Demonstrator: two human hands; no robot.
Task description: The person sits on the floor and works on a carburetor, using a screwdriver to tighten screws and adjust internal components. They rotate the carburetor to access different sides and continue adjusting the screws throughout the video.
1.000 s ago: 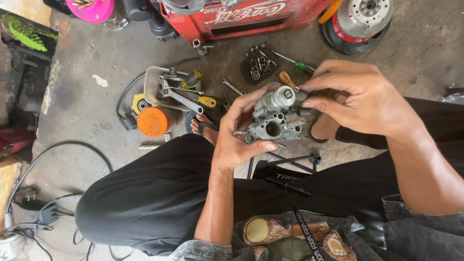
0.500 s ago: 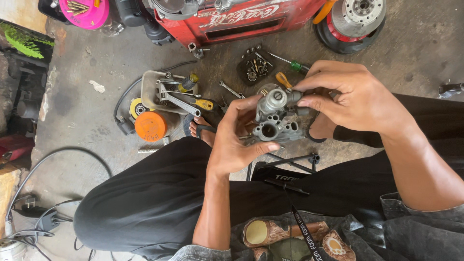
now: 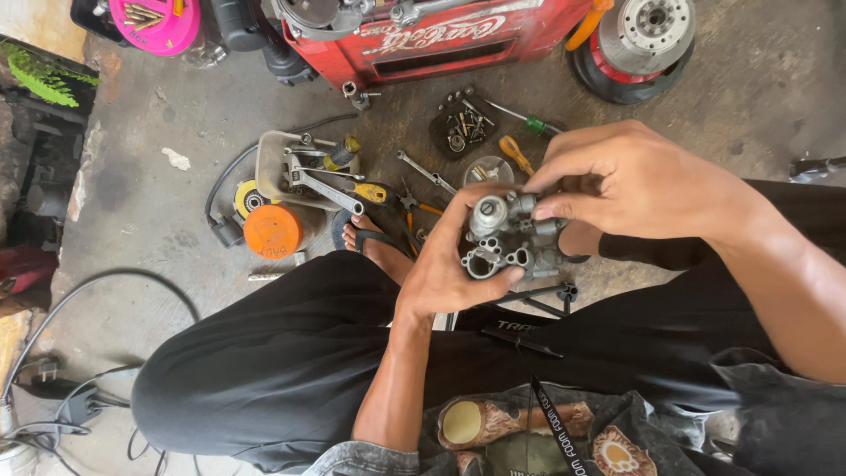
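While both hands clasp carb, bores face cam.

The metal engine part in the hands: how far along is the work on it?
Done: the metal engine part is off any machine, and loose screws lie in a small black tray. In hand: the left hand cradles it; the right hand grips its top. Left: wrenches and screwdrivers lie on the floor; the stage is unclear.

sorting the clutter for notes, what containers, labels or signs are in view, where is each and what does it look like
Red metal box: top centre on the floor, long, white lettering on its side.
Orange round lid: left of the bare foot, dark marking on it.
Pink round tray: top left, holding small metal parts.
Grey tray: beside the orange lid, filled with tools.
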